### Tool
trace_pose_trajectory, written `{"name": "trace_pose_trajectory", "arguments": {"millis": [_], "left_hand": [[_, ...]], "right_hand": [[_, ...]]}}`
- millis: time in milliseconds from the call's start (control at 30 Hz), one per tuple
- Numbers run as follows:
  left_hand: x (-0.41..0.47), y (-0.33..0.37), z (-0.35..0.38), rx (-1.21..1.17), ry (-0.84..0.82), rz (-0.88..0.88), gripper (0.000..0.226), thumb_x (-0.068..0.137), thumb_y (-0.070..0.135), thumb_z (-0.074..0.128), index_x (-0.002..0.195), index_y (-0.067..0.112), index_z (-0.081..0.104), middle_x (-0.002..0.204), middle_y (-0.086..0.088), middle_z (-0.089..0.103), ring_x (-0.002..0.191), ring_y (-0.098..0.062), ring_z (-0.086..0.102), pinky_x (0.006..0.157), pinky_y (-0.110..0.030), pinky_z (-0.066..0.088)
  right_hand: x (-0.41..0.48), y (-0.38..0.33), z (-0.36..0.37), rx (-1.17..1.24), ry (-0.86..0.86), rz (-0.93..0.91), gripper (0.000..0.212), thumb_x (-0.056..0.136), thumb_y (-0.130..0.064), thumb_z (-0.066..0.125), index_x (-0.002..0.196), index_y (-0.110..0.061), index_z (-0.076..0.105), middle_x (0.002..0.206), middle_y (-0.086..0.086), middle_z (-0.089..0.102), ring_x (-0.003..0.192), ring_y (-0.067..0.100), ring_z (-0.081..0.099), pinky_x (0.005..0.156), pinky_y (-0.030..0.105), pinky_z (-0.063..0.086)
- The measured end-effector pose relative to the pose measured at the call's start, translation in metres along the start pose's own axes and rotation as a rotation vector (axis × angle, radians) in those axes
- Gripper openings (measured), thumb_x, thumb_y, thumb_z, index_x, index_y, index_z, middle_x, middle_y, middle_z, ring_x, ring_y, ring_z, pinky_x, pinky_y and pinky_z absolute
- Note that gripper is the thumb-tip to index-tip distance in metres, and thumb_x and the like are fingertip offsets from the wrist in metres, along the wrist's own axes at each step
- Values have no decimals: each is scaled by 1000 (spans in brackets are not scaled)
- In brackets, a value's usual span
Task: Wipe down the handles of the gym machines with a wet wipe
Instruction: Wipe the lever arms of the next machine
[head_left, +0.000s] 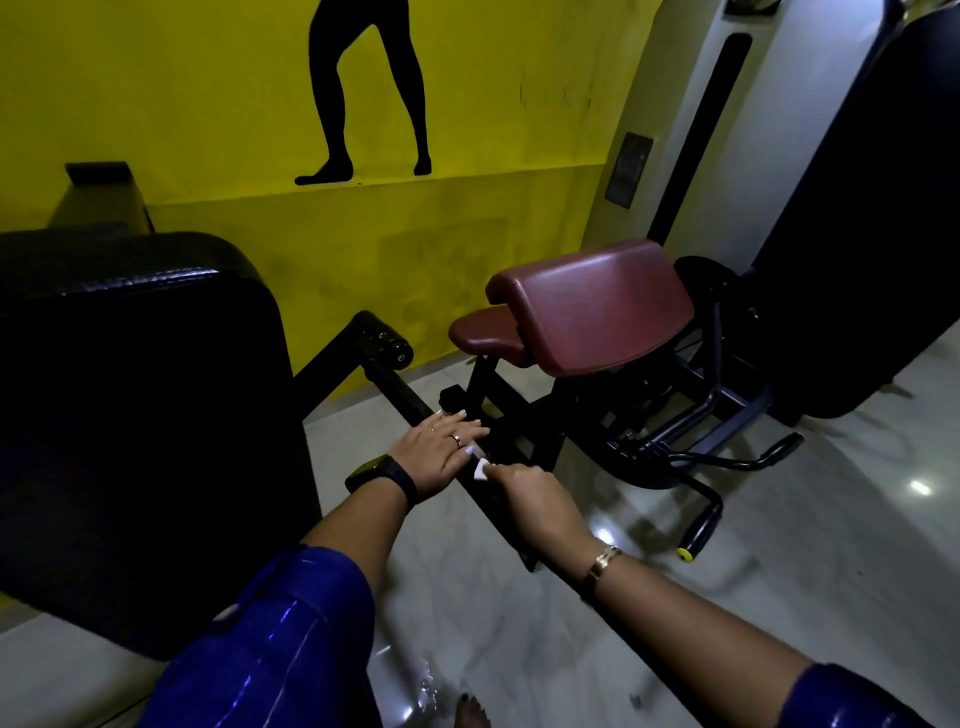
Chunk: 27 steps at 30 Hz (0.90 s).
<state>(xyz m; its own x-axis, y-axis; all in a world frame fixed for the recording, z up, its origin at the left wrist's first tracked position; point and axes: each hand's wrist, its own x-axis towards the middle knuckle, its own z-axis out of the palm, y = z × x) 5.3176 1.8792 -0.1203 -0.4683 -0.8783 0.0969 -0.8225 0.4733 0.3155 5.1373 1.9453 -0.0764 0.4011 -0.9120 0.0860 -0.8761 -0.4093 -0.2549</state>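
The wall (208, 104) is painted bright yellow and carries a black silhouette of two legs (332, 93), feet standing on a ledge line where a slightly darker lower band (363, 234) begins. A small dark panel (629, 169) is fixed near the wall's right end, beside a white column (810, 130) with a black vertical strip. The floor (831, 519) is pale, glossy stone or tile; a bright spot of light (919, 487) reflects in it. A machine with maroon padded cushions (597, 312) on a black frame (727, 410) stands by the wall. A large black pad (145, 364) fills the left, another dark pad (883, 208) the right. The room is dim.
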Motion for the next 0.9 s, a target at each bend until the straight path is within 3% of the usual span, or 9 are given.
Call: {"name": "trace_pose_trajectory", "arguments": {"millis": [133,200,267,400,533,633,767,833,900], "left_hand": [[2,-1,3,10,27,-9,86,79,57,-4,149,25,37,155,3,36,148,-16,22,112,-20,-8],[1,0,4,7,30,-17,86,80,58,-4,149,26,36,155,3,35,148,-16,21,112,-20,-8],[1,-1,4,6,33,-9,90,82,67,-7,149,25,36,155,2,35,148,-16,21,113,-20,-7],[0,-2,4,-13,36,-16,85,84,62,-5,149,25,36,155,3,36,146,-15,26,113,-20,-5],[-1,0,4,-15,36,-32,79,85,54,-1,149,26,36,155,4,36,144,-13,28,114,-21,-5],[-1,-2,6,-26,42,-20,83,82,55,-3,148,25,37,154,4,37,144,-14,29,115,-24,-3],[0,-4,8,-42,62,-21,80,84,53,0,147,24,40,153,3,40,143,-15,32,115,-24,-2],[1,-3,8,-40,57,-24,80,84,52,0,147,24,41,152,2,41,142,-16,33,115,-24,-2],[1,-3,6,-21,48,-23,82,83,51,-3,147,23,40,152,2,41,142,-15,34,116,-23,-2]], "right_hand": [[12,13,-2,36,-51,219,27,97,-27,46,98,-12,68,99,15,69,99,36,62,74,37,47],[23,12,-2,88,0,235,28,97,-30,48,100,-13,71,109,13,67,108,32,59,78,36,47],[33,4,1,141,36,168,29,98,-32,51,107,-14,72,124,13,62,118,30,54,84,34,47],[32,-8,5,58,12,66,30,100,-31,46,106,-14,69,103,16,66,98,35,61,71,34,43],[18,5,-6,38,-70,-80,27,97,-33,48,99,-17,69,101,10,67,99,28,64,79,37,49],[10,17,-25,64,-158,-193,48,89,-45,40,91,-12,74,97,12,71,93,26,68,79,40,52],[23,25,-48,-48,-242,-232,27,95,-34,57,91,-17,77,86,9,72,82,21,69,68,30,48],[33,17,-47,-58,-165,-200,21,95,-30,57,90,-21,74,91,7,70,88,21,66,72,29,46],[37,5,-35,-38,-150,-202,19,95,-18,53,102,-15,71,107,10,67,101,25,62,82,30,45]]}}
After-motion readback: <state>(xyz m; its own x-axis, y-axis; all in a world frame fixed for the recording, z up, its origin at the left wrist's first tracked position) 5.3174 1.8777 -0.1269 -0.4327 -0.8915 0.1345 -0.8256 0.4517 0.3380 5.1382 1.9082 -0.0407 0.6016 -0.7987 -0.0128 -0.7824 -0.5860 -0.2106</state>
